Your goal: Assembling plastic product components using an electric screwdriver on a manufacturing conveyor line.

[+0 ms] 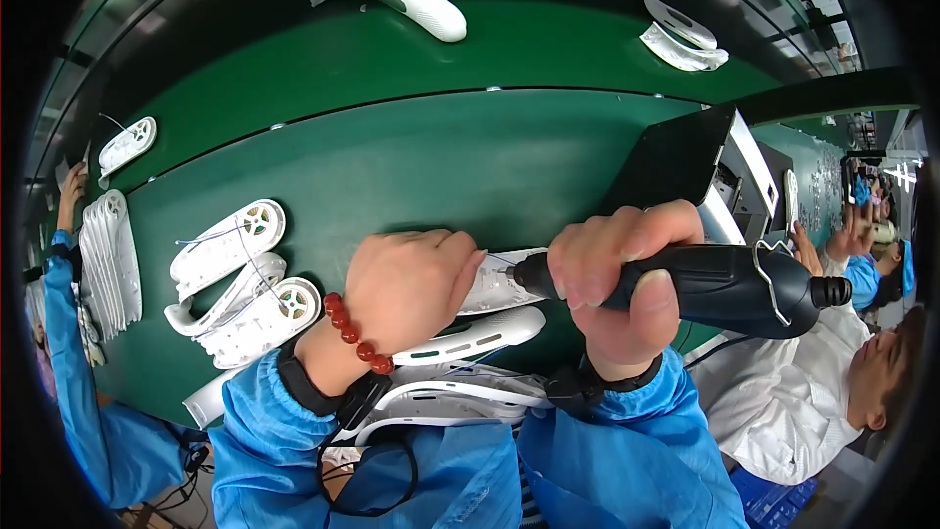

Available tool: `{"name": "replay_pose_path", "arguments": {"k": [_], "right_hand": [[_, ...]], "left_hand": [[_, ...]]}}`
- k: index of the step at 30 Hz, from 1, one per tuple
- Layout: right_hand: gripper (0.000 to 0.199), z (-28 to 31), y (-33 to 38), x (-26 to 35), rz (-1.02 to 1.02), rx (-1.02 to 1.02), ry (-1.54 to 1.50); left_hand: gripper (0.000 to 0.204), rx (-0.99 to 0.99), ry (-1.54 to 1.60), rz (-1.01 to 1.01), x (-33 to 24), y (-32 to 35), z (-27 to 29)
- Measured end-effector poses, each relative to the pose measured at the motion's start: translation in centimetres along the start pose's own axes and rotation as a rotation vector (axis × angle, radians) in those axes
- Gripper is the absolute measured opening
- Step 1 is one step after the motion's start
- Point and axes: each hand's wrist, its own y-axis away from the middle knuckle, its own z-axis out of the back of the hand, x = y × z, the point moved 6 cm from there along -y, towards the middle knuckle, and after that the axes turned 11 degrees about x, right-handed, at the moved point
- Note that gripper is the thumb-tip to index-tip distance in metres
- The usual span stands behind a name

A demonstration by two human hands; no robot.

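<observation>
My right hand (627, 279) is wrapped round a black electric screwdriver (729, 284), held sideways with its tip pointing left. The tip meets a white plastic housing (490, 286) in front of me. My left hand (411, 279), fingers curled and pressed together, grips the left part of that housing and covers much of it. A thin wire shows on the housing near the tip. Just nearer to me lie a slotted white cover (480, 335) and several curved white shells (441, 400), partly hidden by my wrists and sleeves.
White housings with round speaker-like discs (259, 318) and wires lie left of my left hand. Further left is a row of stacked white shells (110, 260). A black box-like device (676, 162) stands at right. White parts (401, 2) rest on the far green belt. Co-workers sit either side.
</observation>
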Motion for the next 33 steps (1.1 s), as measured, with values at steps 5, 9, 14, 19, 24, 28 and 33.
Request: {"name": "replay_pose_path", "arguments": {"k": [5,9,14,19,24,28,33], "right_hand": [[0.033,0.0,0.0,0.2,0.007,-0.043,0.015],[0.032,-0.3,-0.3,-0.2,0.038,-0.016,-0.004],[0.031,0.3,-0.3,-1.0,0.053,-0.008,-0.045],[0.031,0.6,-0.4,-1.2,0.03,-0.02,-0.065],[0.031,0.9,-0.4,-1.3,0.03,-0.044,-0.078],[0.03,1.1,-0.3,-1.1,0.023,-0.045,-0.066],[0.03,0.6,-0.1,-1.3,0.028,-0.049,-0.082]], "left_hand": [[0.017,-0.003,-0.004,-0.007,0.1,0.1,-0.1],[0.018,-0.001,-0.011,-0.001,0.1,0.1,-0.1],[0.02,-0.012,-0.027,-0.025,0.1,0.1,0.0],[0.018,0.029,0.003,0.011,0.0,0.1,0.0],[0.018,0.019,0.008,0.003,0.2,0.0,-0.1],[0.021,-0.013,-0.03,-0.021,0.1,0.0,0.0],[0.018,0.02,-0.007,0.003,0.3,0.0,0.0]]}}
